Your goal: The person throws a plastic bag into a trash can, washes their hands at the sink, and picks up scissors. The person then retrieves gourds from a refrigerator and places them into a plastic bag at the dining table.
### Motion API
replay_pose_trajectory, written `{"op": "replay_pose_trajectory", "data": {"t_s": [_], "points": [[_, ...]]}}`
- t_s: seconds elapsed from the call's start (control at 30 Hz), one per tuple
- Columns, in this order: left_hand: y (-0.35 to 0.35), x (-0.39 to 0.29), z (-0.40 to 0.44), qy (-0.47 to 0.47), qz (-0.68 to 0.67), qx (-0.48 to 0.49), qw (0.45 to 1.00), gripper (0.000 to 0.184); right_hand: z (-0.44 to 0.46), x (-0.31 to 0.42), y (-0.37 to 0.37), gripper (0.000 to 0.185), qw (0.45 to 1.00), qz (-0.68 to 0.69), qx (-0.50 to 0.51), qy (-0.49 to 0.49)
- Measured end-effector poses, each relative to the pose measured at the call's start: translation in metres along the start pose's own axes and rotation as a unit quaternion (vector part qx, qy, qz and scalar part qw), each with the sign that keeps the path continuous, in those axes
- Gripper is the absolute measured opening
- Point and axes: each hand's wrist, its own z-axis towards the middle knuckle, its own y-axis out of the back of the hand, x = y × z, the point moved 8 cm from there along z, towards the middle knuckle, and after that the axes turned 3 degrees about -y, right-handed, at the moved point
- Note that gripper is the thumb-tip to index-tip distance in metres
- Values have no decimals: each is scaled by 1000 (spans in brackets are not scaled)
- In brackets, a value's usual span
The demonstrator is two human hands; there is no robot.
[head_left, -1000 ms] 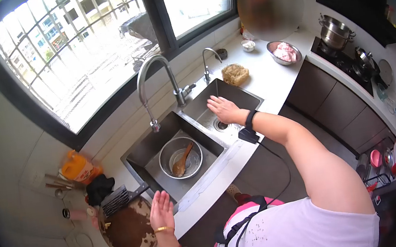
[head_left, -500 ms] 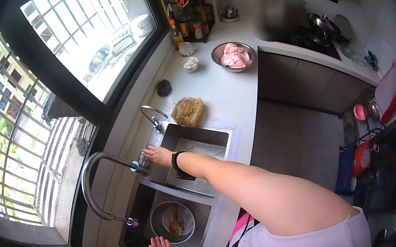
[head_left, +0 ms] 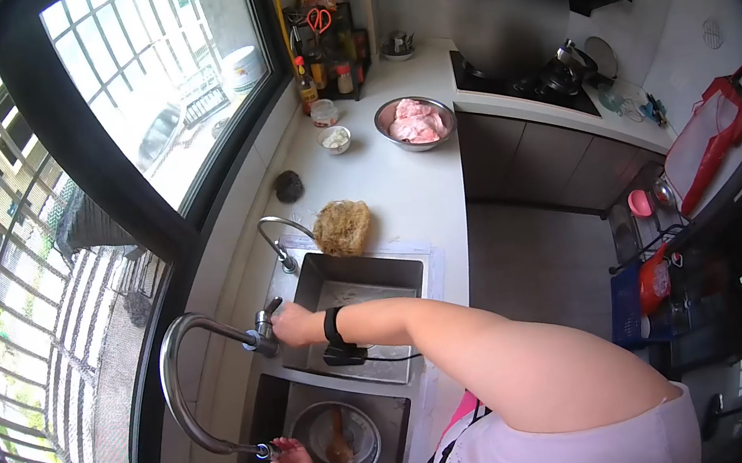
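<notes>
In the head view, the right hand (head_left: 292, 325) had its grip curled at the lever of the large tap (head_left: 260, 339) beside the sink; the left hand (head_left: 290, 459), its grip partly curled, met the spout tip (head_left: 267, 451). Whether either closed firmly was unclear. A wooden spoon (head_left: 339, 448) lay in the metal bowl (head_left: 362, 434) below.

Glossy metal faucet (head_left: 187, 387), dull metal sink (head_left: 390, 435), smooth wooden spoon (head_left: 339, 442).

A kitchen, shown by sinks (head_left: 365, 293) and stove (head_left: 525, 85).
</notes>
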Motion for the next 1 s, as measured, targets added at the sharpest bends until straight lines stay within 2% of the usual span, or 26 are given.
{"op": "replay_pose_trajectory", "data": {"t_s": [0.07, 0.1, 0.13, 0.17, 0.2, 0.23, 0.27, 0.33, 0.37, 0.4, 0.43, 0.47, 0.5, 0.53, 0.57, 0.6, 0.63, 0.67, 0.73, 0.77, 0.8, 0.83, 0.87, 0.9, 0.97, 1.0], "points": [[-3, -4, 10, -7, -13, 45, 999, 25, -2, 34, -16, 25, 973, 228, 11, -19], [-31, 3, -3, 7, -37, 70, 997, 26, -8, 63, -26, 26, 919, 392, 15, 44], [-40, 10, -5, 13, -42, 69, 997, 26, -18, 89, -52, 26, 788, 604, 118, -33], [-51, 22, -8, 69, -48, 104, 991, 23, -20, 124, -88, 33, 667, 716, 187, -87], [-59, 33, -12, 122, -53, 138, 982, 19, -44, 156, -61, 36, 546, 803, 232, -58], [-40, 29, -6, 8, 38, 47, 998, 21, -39, 187, -83, 35, 485, 818, 300, -73], [-31, 28, -6, 4, 37, 36, 999, 21, -33, 196, -104, 35, 508, 810, 272, -109], [-16, 18, -13, 1, 117, 47, 992, 22, -33, 215, -129, 32, 421, 847, 292, -141], [-12, 15, -16, 0, 155, 52, 987, 23, -33, 229, -135, 32, 416, 845, 305, -139], [-15, -6, -38, -89, 389, -166, 902, 22, -36, 233, -127, 30, 364, 878, 268, -158], [-22, -18, -35, -226, 499, -111, 829, 19, -43, 239, -121, 28, 309, 903, 239, -180], [-28, -26, -40, -364, 589, -87, 716, 21, -51, 245, -114, 27, 254, 921, 214, -204], [-60, -28, -49, -363, 741, -33, 563, 27, -60, 252, -112, 25, 198, 933, 192, -231], [-58, -33, -55, -358, 774, -74, 517, 30, -59, 261, -93, 22, 190, 954, 229, -42], [-41, -43, -50, -345, 686, -75, 637, 33, -63, 264, -95, 25, 190, 941, 272, -58], [-33, -45, -49, -359, 822, -63, 437, 36, -80, 253, -85, 30, 313, 889, 335, -21], [-6, -52, -41, -299, 825, -107, 467, 38, -85, 242, -92, 32, 358, 844, 375, -135], [5, -54, -44, -267, 814, -110, 504, 36, -78, 227, -117, 29, 420, 824, 338, -176], [13, -49, -38, -282, 700, -40, 654, 35, -64, 209, -112, 18, 362, 878, 260, -173], [15, -46, -42, -285, 700, -45, 653, 35, -59, 217, -113, 16, 307, 903, 261, -148], [14, -28, -39, -193, 465, 21, 864, 36, -51, 222, -113, 14, 251, 925, 259, -121], [-3, -9, -35, -84, 179, 95, 976, 37, -49, 232, -115, 13, 215, 929, 279, -117], [-16, -8, -35, -82, 153, 125, 977, 41, -48, 243, -115, 12, 183, 932, 296, -106], [-26, -11, -34, -106, 158, 142, 971, 38, -51, 243, -105, 13, 209, 932, 274, -115], [-25, -14, -28, -131, 163, 169, 963, 38, -45, 247, -97, 14, 194, 942, 264, -81], [-5, -3, -12, -46, 121, 139, 982, 39, -43, 245, -98, 13, 189, 940, 273, -75]]}}
